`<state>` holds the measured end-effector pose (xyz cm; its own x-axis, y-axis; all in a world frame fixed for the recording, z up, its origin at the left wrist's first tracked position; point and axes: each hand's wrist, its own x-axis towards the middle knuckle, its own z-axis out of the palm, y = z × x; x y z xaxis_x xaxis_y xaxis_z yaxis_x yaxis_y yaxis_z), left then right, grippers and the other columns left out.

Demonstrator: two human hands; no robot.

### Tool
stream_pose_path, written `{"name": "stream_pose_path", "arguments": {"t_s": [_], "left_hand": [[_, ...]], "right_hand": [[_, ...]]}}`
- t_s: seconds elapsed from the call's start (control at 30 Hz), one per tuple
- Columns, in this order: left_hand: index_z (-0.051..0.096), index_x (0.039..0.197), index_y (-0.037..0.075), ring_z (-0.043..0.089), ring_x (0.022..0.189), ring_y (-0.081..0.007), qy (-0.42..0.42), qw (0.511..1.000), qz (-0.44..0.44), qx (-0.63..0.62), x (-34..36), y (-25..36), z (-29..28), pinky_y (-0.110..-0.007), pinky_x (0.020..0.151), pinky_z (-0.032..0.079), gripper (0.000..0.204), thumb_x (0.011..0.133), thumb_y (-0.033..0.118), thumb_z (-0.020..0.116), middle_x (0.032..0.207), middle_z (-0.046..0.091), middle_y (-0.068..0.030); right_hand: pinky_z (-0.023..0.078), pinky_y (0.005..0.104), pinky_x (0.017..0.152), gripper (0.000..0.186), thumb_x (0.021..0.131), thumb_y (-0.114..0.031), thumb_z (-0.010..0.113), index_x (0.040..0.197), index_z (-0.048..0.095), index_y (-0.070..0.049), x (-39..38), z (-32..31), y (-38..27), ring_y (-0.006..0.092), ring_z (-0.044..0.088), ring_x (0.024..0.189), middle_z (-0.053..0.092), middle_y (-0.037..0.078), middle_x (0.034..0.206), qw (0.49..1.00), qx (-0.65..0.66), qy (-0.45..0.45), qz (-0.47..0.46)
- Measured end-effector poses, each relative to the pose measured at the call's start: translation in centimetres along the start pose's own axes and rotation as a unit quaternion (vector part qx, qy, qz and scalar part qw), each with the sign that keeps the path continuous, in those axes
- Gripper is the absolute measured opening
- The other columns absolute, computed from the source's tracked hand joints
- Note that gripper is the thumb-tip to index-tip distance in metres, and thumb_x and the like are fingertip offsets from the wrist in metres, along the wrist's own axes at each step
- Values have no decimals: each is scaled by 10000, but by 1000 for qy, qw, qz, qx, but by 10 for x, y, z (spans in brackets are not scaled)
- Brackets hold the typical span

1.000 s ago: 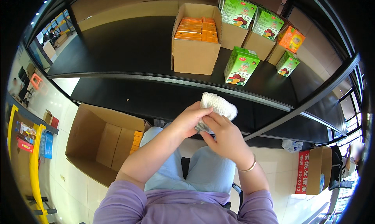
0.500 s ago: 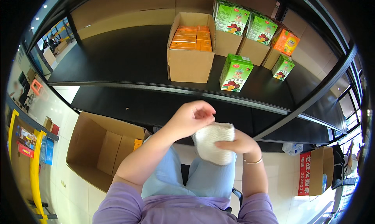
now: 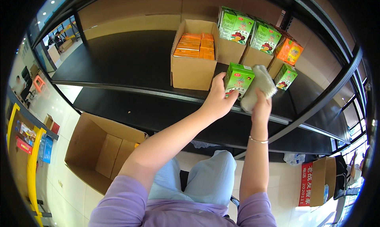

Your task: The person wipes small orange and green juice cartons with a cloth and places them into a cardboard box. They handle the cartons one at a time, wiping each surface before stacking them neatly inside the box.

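A green carton with fruit pictures (image 3: 239, 77) stands upright near the front edge of the black shelf. My left hand (image 3: 219, 96) grips its lower left side, thumb across the front and fingers along the side. In my right hand (image 3: 261, 108) is a fluffy off-white cloth (image 3: 259, 84), held up against or very close to the carton's right side; whether they touch I cannot tell. Just left of the carton, an open cardboard box (image 3: 194, 70) holds several orange packs (image 3: 187, 48).
Behind stand more green cartons (image 3: 264, 36) on cardboard boxes, an orange carton (image 3: 289, 51) and a smaller green carton (image 3: 285, 77). A slanting metal post (image 3: 316, 102) crosses at right. On the floor lie a large open cardboard box (image 3: 89, 148) at left and another box (image 3: 322, 179) at right.
Both hands have moved from above my lap forward to the shelf. The left hand has taken hold of the green carton; the right has carried the cloth to the carton's right side.
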<state>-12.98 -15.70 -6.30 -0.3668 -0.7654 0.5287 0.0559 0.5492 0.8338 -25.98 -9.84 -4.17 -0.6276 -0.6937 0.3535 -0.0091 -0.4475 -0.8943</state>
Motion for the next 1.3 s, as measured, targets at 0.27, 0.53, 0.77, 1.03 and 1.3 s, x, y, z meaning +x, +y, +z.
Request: {"name": "stream_pose_path", "arguments": {"t_s": [0.27,0.53,0.77,1.03,1.3], "left_hand": [[277,1183,-77,440,1057,-332,16,999,34,28,15,1,12,-363,904,345,513,837,201,534,1123,418,-247],[264,1158,-79,455,1045,-313,23,997,60,52,-17,15,-4,-363,890,358,506,814,151,557,1080,431,-253],[235,1130,17,440,924,-221,-24,990,131,-40,-73,40,-63,-354,816,371,650,711,216,691,1019,396,-151],[349,1088,31,475,903,-269,19,986,137,-92,-142,49,-90,-361,758,411,654,612,220,755,1030,430,-178],[363,1077,23,508,889,-263,26,986,106,-129,-176,43,-108,-352,750,427,660,614,252,773,1027,477,-175]], "right_hand": [[325,305,931,479,919,-350,339,1237,387,5,4,22,22,192,433,1097,458,93,1197,987,112,-98,56],[338,324,943,457,946,-350,251,1245,372,-27,-31,31,28,203,432,1112,444,97,1209,992,110,-32,-45],[280,365,997,609,893,-472,345,1322,256,-50,-125,61,-12,214,360,1197,351,83,1313,989,97,-60,-98],[262,373,983,687,872,-509,305,1320,221,5,-202,62,-13,254,337,1192,329,138,1291,987,43,-138,-68],[312,368,980,773,815,-587,412,1353,186,-79,-237,73,-30,219,376,1185,356,85,1304,986,85,-122,68]]}}
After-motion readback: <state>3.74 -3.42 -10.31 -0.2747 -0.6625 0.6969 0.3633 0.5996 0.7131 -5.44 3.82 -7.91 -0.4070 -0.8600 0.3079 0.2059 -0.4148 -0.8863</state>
